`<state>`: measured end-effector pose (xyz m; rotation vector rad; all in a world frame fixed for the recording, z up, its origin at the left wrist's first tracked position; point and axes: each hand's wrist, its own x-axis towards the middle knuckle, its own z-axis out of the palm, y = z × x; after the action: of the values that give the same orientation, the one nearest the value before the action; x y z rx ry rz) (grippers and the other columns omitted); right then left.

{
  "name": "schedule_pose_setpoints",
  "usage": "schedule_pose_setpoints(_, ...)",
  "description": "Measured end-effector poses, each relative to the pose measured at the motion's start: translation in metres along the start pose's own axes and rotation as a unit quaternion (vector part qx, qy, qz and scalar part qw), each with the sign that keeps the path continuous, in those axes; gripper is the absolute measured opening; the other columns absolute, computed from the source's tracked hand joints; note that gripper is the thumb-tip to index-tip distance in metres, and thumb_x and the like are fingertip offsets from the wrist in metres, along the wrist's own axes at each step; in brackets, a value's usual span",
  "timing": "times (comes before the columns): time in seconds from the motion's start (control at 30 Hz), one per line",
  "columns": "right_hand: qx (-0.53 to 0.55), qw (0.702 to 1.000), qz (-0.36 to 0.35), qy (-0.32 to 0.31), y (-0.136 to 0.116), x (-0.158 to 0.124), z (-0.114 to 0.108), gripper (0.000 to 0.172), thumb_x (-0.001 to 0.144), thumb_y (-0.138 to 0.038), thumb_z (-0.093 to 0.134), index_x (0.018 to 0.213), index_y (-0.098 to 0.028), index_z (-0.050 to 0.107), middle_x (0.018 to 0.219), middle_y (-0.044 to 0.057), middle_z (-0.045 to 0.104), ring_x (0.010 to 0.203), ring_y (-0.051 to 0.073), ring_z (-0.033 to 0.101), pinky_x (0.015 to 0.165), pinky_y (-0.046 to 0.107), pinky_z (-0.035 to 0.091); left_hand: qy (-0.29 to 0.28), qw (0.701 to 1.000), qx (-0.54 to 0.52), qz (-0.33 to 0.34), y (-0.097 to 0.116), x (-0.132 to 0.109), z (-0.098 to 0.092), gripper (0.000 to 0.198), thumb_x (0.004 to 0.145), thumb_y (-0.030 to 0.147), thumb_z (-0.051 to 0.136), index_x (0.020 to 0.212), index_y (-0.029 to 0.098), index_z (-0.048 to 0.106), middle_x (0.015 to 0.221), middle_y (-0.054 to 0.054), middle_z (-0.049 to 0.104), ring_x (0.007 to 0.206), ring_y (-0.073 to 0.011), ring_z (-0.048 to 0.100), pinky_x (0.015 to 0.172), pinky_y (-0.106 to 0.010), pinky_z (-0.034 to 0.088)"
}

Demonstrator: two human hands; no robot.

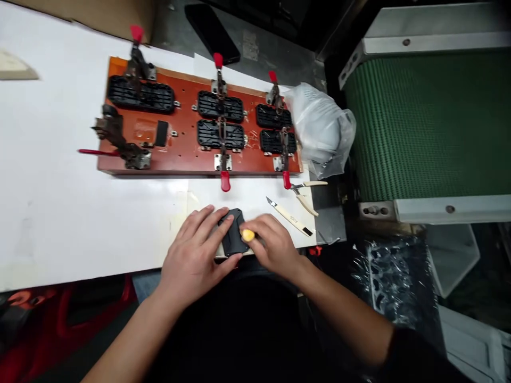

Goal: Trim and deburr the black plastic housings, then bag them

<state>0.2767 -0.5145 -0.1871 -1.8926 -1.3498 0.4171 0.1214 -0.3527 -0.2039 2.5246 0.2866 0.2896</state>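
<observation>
My left hand (pixel 196 254) rests on a small black plastic part (pixel 233 234) at the near edge of the white table (pixel 59 213), its fingers curled over the part's left side and holding it down. My right hand (pixel 271 246) is closed around a tool with a yellow handle (pixel 248 235), whose end presses against the part's right side. The tool's tip is hidden.
A brown fixture board (pixel 183 154) with red-tipped toggle clamps holds several black parts behind my hands. A craft knife (pixel 288 217) and small pliers (pixel 305 194) lie to the right. A plastic bag (pixel 321 130) sits beside a green conveyor belt (pixel 427 122). A phone (pixel 211 32) lies farther back.
</observation>
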Motion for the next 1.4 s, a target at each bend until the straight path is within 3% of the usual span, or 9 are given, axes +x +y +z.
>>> schedule_pose_setpoints(0.1, -0.004, 1.0, 0.017, 0.025, 0.001, 0.006, -0.001, 0.025, 0.098, -0.013, 0.056, 0.12, -0.023, 0.062, 0.106, 0.006, 0.065, 0.1, 0.019, 0.061, 0.092, 0.036, 0.054, 0.003, 1.0, 0.005, -0.001, 0.0, 0.001, 0.001, 0.07, 0.094, 0.042, 0.069, 0.155, 0.024, 0.042, 0.16, -0.009, 0.045, 0.15, -0.0351, 0.036, 0.125, -0.06, 0.034)
schedule_pose_setpoints(0.23, -0.001, 0.998, 0.063, -0.022, -0.005, -0.004, -0.006, 0.021, 0.098, -0.014, 0.059, 0.116, -0.024, 0.062, 0.102, 0.005, 0.065, 0.096, 0.018, 0.061, 0.085, 0.033, 0.053, 0.001, 1.0, 0.006, 0.005, 0.0, 0.001, 0.0, 0.068, 0.094, 0.042, 0.069, 0.153, 0.021, 0.044, 0.159, -0.009, 0.046, 0.15, -0.0349, 0.035, 0.125, -0.059, 0.035)
schedule_pose_setpoints(0.47, -0.023, 1.0, -0.01, 0.0, 0.0, 0.016, -0.003, 0.028, 0.097, -0.011, 0.056, 0.121, -0.025, 0.062, 0.107, 0.005, 0.066, 0.1, 0.02, 0.062, 0.091, 0.037, 0.053, 0.004, 1.0, 0.004, -0.001, 0.0, 0.001, 0.0, 0.069, 0.093, 0.043, 0.069, 0.154, 0.022, 0.044, 0.159, -0.01, 0.046, 0.15, -0.0355, 0.036, 0.125, -0.06, 0.034)
schedule_pose_setpoints(0.7, -0.011, 0.994, 0.005, -0.111, -0.007, 0.0, -0.016, 0.031, 0.096, -0.01, 0.057, 0.123, -0.024, 0.062, 0.111, 0.005, 0.068, 0.102, 0.018, 0.063, 0.09, 0.035, 0.055, 0.003, 1.0, -0.001, -0.004, 0.0, -0.001, -0.001, 0.067, 0.092, 0.042, 0.07, 0.15, 0.019, 0.048, 0.157, -0.009, 0.048, 0.15, -0.0352, 0.035, 0.125, -0.059, 0.034)
schedule_pose_setpoints(0.87, -0.013, 0.997, -0.009, -0.079, -0.008, 0.006, -0.014, 0.032, 0.095, -0.007, 0.056, 0.123, -0.024, 0.062, 0.114, 0.006, 0.068, 0.106, 0.019, 0.062, 0.093, 0.037, 0.054, -0.004, 1.0, -0.006, -0.011, 0.0, 0.0, -0.001, 0.068, 0.092, 0.043, 0.07, 0.152, 0.021, 0.046, 0.159, -0.008, 0.046, 0.151, -0.0349, 0.034, 0.126, -0.059, 0.033)
schedule_pose_setpoints(1.03, 0.0, 0.992, 0.027, -0.122, -0.009, 0.005, -0.017, 0.03, 0.097, -0.011, 0.058, 0.124, -0.024, 0.062, 0.111, 0.006, 0.068, 0.102, 0.019, 0.063, 0.09, 0.035, 0.054, -0.017, 1.0, -0.003, -0.008, 0.0, 0.0, -0.002, 0.068, 0.092, 0.045, 0.069, 0.152, 0.021, 0.047, 0.159, -0.007, 0.046, 0.152, -0.0349, 0.033, 0.127, -0.059, 0.031)
schedule_pose_setpoints(1.2, -0.008, 0.998, 0.002, -0.064, -0.008, 0.007, -0.014, 0.03, 0.097, -0.01, 0.057, 0.124, -0.022, 0.062, 0.114, 0.007, 0.067, 0.107, 0.02, 0.062, 0.094, 0.037, 0.054, -0.015, 1.0, 0.007, -0.015, -0.001, 0.0, -0.001, 0.068, 0.093, 0.044, 0.068, 0.153, 0.023, 0.045, 0.16, -0.006, 0.045, 0.152, -0.035, 0.032, 0.126, -0.06, 0.031)
schedule_pose_setpoints(1.33, 0.0, 0.995, 0.044, -0.092, -0.01, 0.004, -0.014, 0.029, 0.097, -0.014, 0.06, 0.124, -0.025, 0.062, 0.109, 0.005, 0.068, 0.1, 0.018, 0.063, 0.088, 0.034, 0.055, -0.026, 1.0, 0.0, -0.008, 0.0, 0.001, -0.001, 0.068, 0.092, 0.046, 0.069, 0.151, 0.022, 0.048, 0.159, -0.006, 0.046, 0.152, -0.0351, 0.032, 0.127, -0.059, 0.03)
schedule_pose_setpoints(1.4, -0.009, 0.997, 0.033, -0.075, -0.007, 0.011, -0.012, 0.029, 0.098, -0.015, 0.06, 0.124, -0.026, 0.063, 0.108, 0.005, 0.068, 0.101, 0.018, 0.064, 0.089, 0.035, 0.055, -0.026, 1.0, 0.002, -0.009, 0.0, 0.001, -0.001, 0.067, 0.092, 0.046, 0.068, 0.152, 0.022, 0.047, 0.16, -0.005, 0.046, 0.152, -0.0352, 0.032, 0.127, -0.06, 0.03)
